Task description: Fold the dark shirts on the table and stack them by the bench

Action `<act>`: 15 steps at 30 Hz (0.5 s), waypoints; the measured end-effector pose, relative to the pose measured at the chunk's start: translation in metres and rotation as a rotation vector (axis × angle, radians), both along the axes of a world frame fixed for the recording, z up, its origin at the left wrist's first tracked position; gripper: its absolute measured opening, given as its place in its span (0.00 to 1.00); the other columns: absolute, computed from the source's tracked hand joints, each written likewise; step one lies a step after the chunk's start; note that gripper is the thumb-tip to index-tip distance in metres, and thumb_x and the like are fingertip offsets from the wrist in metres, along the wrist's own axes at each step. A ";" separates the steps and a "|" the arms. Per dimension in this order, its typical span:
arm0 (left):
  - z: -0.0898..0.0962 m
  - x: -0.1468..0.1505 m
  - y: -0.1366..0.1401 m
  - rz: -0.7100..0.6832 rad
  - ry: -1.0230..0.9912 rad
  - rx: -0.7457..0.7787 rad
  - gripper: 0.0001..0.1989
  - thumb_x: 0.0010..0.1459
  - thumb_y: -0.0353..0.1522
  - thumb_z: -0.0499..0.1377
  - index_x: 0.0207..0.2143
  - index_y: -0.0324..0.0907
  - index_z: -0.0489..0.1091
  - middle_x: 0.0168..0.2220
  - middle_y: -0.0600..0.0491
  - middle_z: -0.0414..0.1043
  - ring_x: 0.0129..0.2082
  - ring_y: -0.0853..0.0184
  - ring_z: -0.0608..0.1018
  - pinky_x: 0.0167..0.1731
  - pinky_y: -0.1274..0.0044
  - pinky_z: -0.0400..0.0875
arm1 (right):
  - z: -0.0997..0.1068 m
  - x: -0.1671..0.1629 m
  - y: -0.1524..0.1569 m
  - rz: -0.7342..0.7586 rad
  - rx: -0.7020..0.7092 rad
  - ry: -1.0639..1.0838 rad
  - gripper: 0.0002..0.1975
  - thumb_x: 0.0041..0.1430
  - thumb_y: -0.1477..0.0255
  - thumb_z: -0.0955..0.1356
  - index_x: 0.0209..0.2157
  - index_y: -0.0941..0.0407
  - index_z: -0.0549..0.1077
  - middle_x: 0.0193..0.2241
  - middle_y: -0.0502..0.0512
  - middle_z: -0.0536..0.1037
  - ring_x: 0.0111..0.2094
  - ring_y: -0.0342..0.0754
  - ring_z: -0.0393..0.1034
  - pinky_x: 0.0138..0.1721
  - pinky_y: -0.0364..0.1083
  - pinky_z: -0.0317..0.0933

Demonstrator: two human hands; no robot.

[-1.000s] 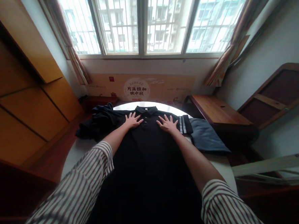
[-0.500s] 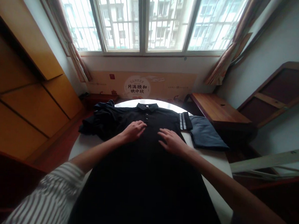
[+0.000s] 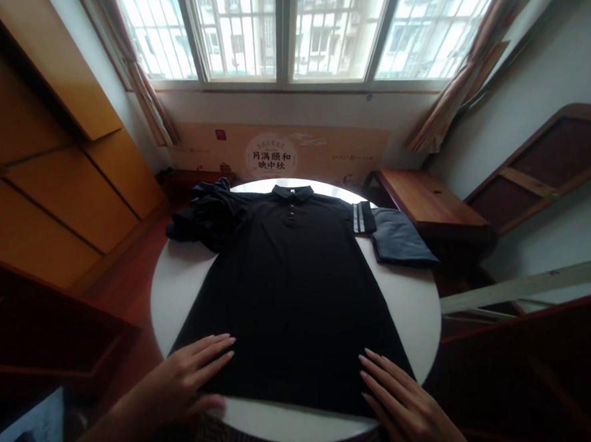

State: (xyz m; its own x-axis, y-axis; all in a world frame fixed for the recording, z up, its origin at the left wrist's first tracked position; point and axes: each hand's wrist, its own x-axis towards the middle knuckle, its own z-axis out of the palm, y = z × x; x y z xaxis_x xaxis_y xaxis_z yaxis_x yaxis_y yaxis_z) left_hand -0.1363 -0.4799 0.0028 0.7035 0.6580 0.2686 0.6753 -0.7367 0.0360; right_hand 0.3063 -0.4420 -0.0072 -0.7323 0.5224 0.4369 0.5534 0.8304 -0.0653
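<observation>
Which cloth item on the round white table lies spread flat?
The black collared polo shirt in the middle; the dark cloth heap at left is crumpled, the blue-grey cloth at right looks folded.

White table [image 3: 179,277] leaves passage at centre left and centre right, beside the black shirt [image 3: 295,301]; 2 obstacles above: dark bundle [image 3: 208,219] left, folded garment [image 3: 404,238] right.

Dim overall, glaring backlight from a washed-out window [image 3: 321,39], murky lower corners, wide-angle edge distortion
</observation>
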 end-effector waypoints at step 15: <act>0.012 0.003 -0.003 0.016 0.063 0.051 0.12 0.67 0.24 0.50 0.44 0.38 0.73 0.37 0.48 0.77 0.35 0.64 0.78 0.37 0.72 0.76 | 0.010 -0.012 -0.012 0.013 0.023 -0.085 0.16 0.64 0.79 0.61 0.45 0.60 0.78 0.47 0.62 0.80 0.50 0.55 0.74 0.48 0.53 0.74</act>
